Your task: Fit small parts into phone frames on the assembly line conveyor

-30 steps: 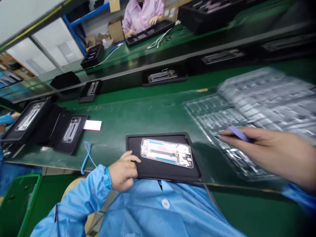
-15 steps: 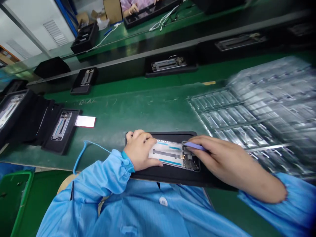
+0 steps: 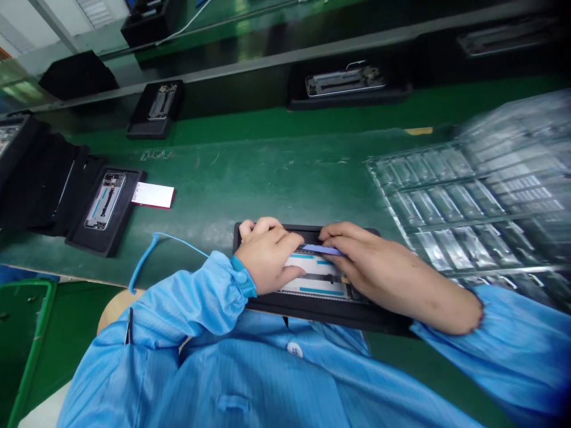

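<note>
An open phone frame (image 3: 314, 279) with blue strips along its pale inside lies in a black foam tray (image 3: 307, 308) in front of me. My left hand (image 3: 270, 257) rests over the phone's left end, thumb on the frame and fingers curled toward the tray's far edge. A thin, flat purple tool (image 3: 325, 249) is pinched in my right hand (image 3: 386, 267), lying along the frame's far long side. The tool's left end reaches my left fingertips. My right hand covers most of the phone's right end.
Clear plastic blister trays (image 3: 446, 208) lie to the right. At left are another phone frame in a black tray (image 3: 107, 241), a white notepad (image 3: 154, 195) and a coiled blue cord (image 3: 145, 255). Further phone frames (image 3: 345, 82) in black trays stand along the back.
My right hand has moved left over the phone's right end, and the purple tool now lies along the far side, reaching my left fingers. The camera view has tilted down.
</note>
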The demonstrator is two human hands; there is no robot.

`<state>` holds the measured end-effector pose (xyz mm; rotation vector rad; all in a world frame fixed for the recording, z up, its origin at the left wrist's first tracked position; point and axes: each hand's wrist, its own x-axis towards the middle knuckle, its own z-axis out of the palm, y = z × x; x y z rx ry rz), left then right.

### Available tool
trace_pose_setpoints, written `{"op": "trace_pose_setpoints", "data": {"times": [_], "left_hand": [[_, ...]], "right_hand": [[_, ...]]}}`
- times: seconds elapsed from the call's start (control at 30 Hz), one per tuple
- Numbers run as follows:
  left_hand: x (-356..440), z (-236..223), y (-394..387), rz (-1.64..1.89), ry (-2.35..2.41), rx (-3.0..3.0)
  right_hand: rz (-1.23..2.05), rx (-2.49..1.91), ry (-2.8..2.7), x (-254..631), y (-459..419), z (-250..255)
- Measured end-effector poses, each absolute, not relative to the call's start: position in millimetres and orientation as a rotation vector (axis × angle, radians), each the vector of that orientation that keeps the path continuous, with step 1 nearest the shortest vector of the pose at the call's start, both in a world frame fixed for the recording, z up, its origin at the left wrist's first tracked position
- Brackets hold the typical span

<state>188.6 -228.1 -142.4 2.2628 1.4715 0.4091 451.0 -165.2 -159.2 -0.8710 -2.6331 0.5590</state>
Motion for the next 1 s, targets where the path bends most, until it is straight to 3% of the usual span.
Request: {"op": "trace_pose_setpoints", "data": {"times": [0.27,0.63,1.0], "left_hand": [[191,-143,-229,0.405,1.469,2.188],[194,-141,-229,0.387,1.489,2.199],[193,-145,-230,0.420,1.479,2.219]], "right_hand": [[0.275,-0.852,-2.699,451,-168,-167],[0.425,-0.893,-2.640,451,-170,-162],[0.146,-0.847,-2.611,457,-190,-174]]}}
